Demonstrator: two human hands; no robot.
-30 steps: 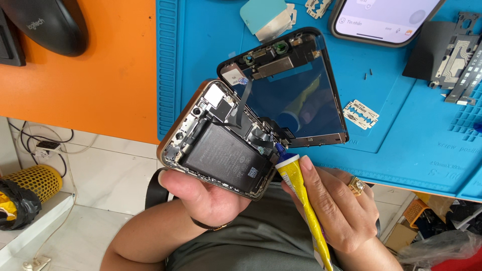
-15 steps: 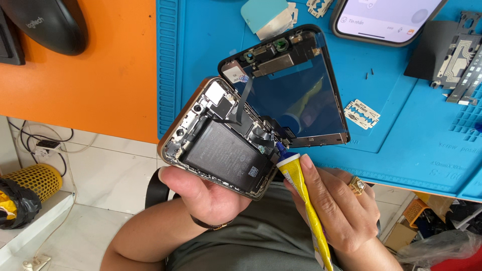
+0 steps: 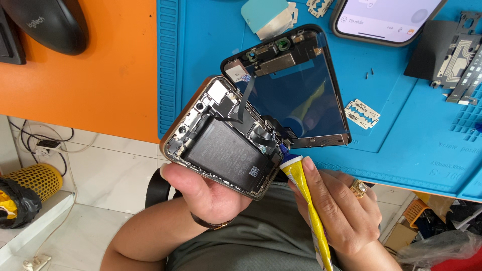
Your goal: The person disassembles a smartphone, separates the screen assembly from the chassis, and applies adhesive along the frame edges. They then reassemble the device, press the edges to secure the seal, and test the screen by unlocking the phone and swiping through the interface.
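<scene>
- My left hand (image 3: 208, 193) grips the opened phone (image 3: 221, 138) from below, fingers wrapped around its lower edge, thumb on the near side; a thin bracelet (image 3: 211, 225) sits on that wrist.
- My right hand (image 3: 341, 211) is closed around a yellow glue tube (image 3: 309, 211), index finger laid along it, a gold ring (image 3: 358, 188) on one finger.
- Tube's blue nozzle touches the phone's lower right corner, right where the body meets the screen hinge side.
- Phone is held above the near edge of the blue mat (image 3: 401, 125), tilted, back shell with black battery (image 3: 226, 150) facing up.
- Lifted screen panel (image 3: 296, 95) stands open to the right of the body, joined to it by flat cables, its dark glass resting on the mat.
- Grey shirt (image 3: 261, 241) fills the bottom under both hands.
- Left floor: yellow mesh bin (image 3: 32, 180) with a black bag, white cables on tile.
- On the mat beyond the screen: a razor blade (image 3: 362, 113), two tiny screws (image 3: 369, 74), a teal card (image 3: 263, 12) with foil.
- Far right: black plate with metal shields (image 3: 454, 57).
- Far top: a second phone (image 3: 386, 17), screen lit.
- Far left on the orange table (image 3: 100, 75): a black mouse (image 3: 47, 22).
</scene>
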